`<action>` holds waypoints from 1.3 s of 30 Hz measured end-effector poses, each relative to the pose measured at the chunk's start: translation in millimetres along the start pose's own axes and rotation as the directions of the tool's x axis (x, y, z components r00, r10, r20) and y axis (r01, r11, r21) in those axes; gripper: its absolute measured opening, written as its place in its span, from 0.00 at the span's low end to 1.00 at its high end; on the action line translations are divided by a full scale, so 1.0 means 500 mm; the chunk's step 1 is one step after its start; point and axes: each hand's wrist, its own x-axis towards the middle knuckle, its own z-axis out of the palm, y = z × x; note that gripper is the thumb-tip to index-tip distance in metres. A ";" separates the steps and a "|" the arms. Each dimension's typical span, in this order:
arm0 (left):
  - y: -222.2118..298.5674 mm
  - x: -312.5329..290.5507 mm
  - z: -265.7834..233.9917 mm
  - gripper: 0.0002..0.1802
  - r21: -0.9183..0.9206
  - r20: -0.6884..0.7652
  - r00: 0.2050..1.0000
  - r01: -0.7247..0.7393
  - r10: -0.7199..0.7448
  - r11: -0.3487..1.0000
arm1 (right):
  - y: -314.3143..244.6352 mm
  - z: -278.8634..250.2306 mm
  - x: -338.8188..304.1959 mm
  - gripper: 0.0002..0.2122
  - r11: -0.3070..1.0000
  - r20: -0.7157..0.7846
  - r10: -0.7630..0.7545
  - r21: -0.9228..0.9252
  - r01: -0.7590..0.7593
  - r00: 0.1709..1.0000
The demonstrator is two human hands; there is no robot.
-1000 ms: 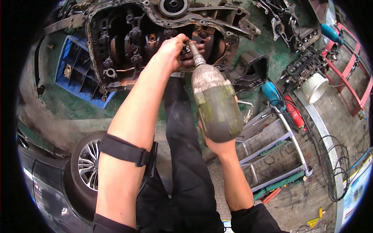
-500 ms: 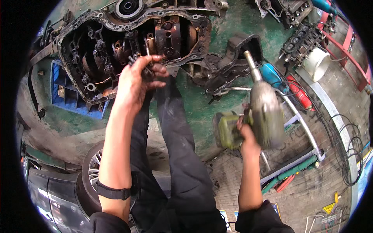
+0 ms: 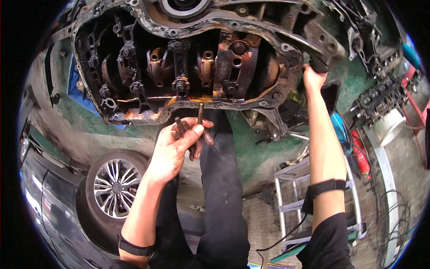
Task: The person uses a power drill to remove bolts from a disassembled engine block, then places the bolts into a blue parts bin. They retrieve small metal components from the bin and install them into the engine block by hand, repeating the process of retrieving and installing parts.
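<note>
An engine block (image 3: 251, 105) lies open side up in front of me, its crankshaft bearing caps (image 3: 179, 67) and dark, oily cavity showing. Just off its near edge, my left hand (image 3: 179, 141) is closed around several greasy bolts (image 3: 201, 113). One stands upright between thumb and fingers; others poke out beside the palm. My right hand (image 3: 313, 81) reaches to the block's right corner, where its fingers are hidden by a dark part. A yellow-green patch (image 3: 293, 95) shows left of that wrist, too covered to tell what it belongs to.
A dark car with a spoked wheel (image 3: 116, 186) stands at lower left. To the right are a metal step ladder (image 3: 291, 207), a red cylinder (image 3: 360, 154), a white bucket (image 3: 389, 127) and another engine part (image 3: 375, 96). Black cables (image 3: 396, 210) lie on the floor.
My right hand has swung forward to the block's right corner; the impact wrench it held is no longer plainly visible. My left hand has drawn back from the cavity with bolts. The view has shifted.
</note>
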 end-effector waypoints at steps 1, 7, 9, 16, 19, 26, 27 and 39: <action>-0.005 0.000 0.002 0.13 -0.013 -0.030 0.999 0.013 -0.014 1.000 | 0.016 0.015 0.017 0.27 0.997 0.043 -0.071 -0.037 0.072 0.997; -0.010 0.003 0.007 0.15 -0.142 -0.118 0.988 0.086 -0.103 0.986 | 0.035 0.083 0.060 0.21 0.971 0.209 -0.104 -0.189 0.145 0.972; -0.011 0.001 0.013 0.11 -0.190 -0.113 0.989 0.069 -0.092 0.979 | 0.029 0.095 0.056 0.19 0.967 0.271 -0.098 -0.204 0.156 0.958; -0.029 -0.022 0.014 0.10 -0.153 -0.142 0.985 0.078 -0.100 0.985 | -0.026 0.052 0.013 0.14 0.961 0.401 -0.118 -0.183 0.205 0.909; -0.039 -0.045 0.019 0.10 -0.236 -0.146 0.988 0.022 -0.058 0.972 | -0.114 -0.057 -0.078 0.09 0.968 0.254 -0.155 -0.156 0.198 0.955; -0.061 -0.101 0.006 0.11 -0.218 -0.117 0.990 0.054 -0.081 0.975 | -0.373 -0.166 -0.377 0.13 0.574 0.479 -0.682 -0.117 0.811 0.552; -0.065 -0.109 0.000 0.11 -0.232 -0.109 0.992 0.045 -0.072 0.972 | -0.395 -0.129 -0.392 0.17 0.514 0.476 -0.733 -0.080 0.854 0.486; -0.071 -0.158 -0.048 0.11 -0.439 -0.156 0.986 -0.126 0.063 0.889 | -0.476 0.063 -0.427 0.45 0.067 0.725 -0.516 -0.496 0.866 0.456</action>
